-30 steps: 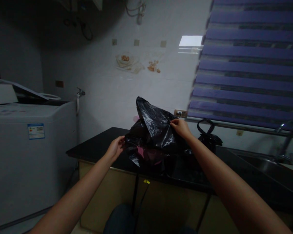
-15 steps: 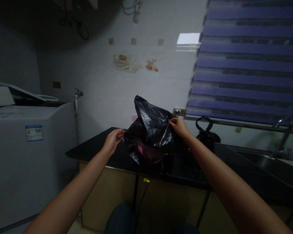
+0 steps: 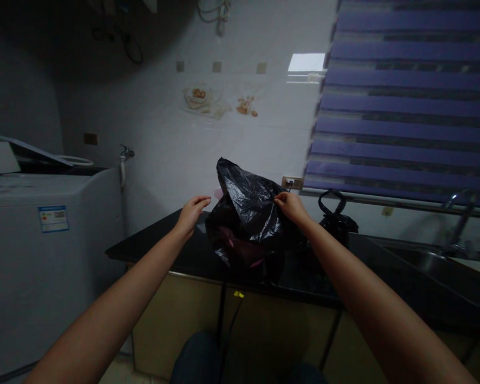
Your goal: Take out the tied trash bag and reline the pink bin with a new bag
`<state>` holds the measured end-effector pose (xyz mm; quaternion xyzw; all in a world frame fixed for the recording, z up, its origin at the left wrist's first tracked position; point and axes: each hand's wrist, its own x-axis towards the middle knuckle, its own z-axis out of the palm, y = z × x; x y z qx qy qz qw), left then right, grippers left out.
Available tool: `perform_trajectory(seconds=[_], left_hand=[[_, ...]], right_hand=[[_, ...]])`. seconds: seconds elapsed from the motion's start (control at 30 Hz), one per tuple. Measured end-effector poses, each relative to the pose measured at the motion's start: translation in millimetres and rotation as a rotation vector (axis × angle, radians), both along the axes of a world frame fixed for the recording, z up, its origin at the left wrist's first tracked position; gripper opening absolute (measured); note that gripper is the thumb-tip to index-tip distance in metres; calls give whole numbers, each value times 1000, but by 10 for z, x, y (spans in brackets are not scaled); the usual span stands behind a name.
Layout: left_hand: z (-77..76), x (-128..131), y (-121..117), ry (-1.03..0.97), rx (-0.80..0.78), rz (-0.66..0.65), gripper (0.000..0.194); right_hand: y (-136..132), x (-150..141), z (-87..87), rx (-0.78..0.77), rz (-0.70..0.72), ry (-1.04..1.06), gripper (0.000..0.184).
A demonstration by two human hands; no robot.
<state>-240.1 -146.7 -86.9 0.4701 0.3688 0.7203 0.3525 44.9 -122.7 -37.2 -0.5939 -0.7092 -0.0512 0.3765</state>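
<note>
A black plastic bag [image 3: 252, 205] stands crumpled on the dark countertop, its mouth spread toward the left. My right hand [image 3: 292, 208] pinches the bag's upper right side between thumb and fingers. My left hand [image 3: 192, 213] is just off the bag's left edge, fingers stretched toward it with nothing in them. Something pinkish shows dimly at the bag's lower left, and I cannot make out its kind. Behind the bag, a pale pink thing [image 3: 218, 193] peeks out, mostly hidden.
A second black bag with looped handles [image 3: 338, 213] stands on the countertop [image 3: 152, 240] to the right. Farther right are a sink [image 3: 428, 261] and a faucet [image 3: 460, 221]. A washing machine [image 3: 52, 256] is at the left. A socket [image 3: 292, 183] with a plug is on the wall.
My left hand has come away from the bag's left rim and moved up slightly. My right hand keeps its pinch on the bag. The view has shifted a little.
</note>
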Motion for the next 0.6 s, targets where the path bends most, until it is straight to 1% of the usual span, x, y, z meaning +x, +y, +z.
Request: perform_trajectory(seconds=[0.13, 0.23, 0.37, 0.6], left_hand=[[104, 92, 84, 60, 9, -41, 7], [161, 164, 152, 25, 12, -98, 7], [199, 220, 214, -9, 17, -161, 13], [228, 217, 257, 26, 13, -115, 10]], right_hand=[[-12, -7, 1, -12, -18, -24, 23], [-28, -15, -7, -7, -16, -16, 22], [-19, -16, -27, 4, -3, -6, 20], [18, -12, -43, 11, 1, -37, 22]])
